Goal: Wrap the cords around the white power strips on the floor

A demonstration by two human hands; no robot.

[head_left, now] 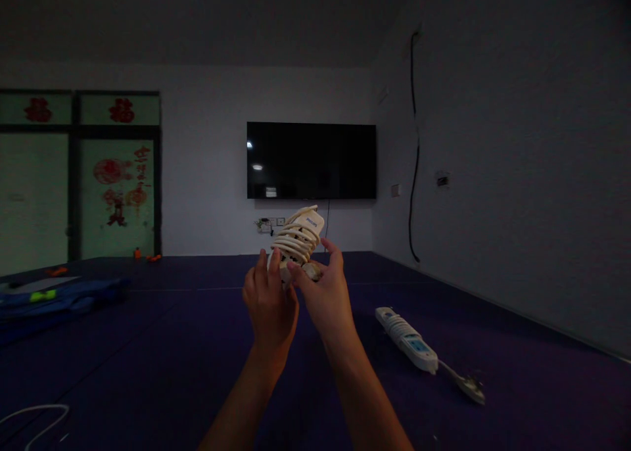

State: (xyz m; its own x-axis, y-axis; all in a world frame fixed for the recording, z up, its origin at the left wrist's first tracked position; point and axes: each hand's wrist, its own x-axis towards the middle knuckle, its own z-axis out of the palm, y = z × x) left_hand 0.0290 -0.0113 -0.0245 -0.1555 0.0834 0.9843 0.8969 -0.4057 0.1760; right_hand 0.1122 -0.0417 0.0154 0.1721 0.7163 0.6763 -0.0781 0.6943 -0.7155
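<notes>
Between my two hands, raised above the dark blue surface, is a white power strip with its cord wound several times around the body. My left hand grips its lower left side, fingers curled along the edge. From the right, my right hand holds the lower end, with the thumb across the front and a whitish piece, perhaps the plug, by the fingers. A second white power strip lies to the right, its cord wrapped around it and its plug trailing toward me.
A blue cloth bundle lies at the left. Near me on that side is a loose white cable. Small orange items rest by the door. A television hangs on the far wall, and a black cable dangles at the right wall.
</notes>
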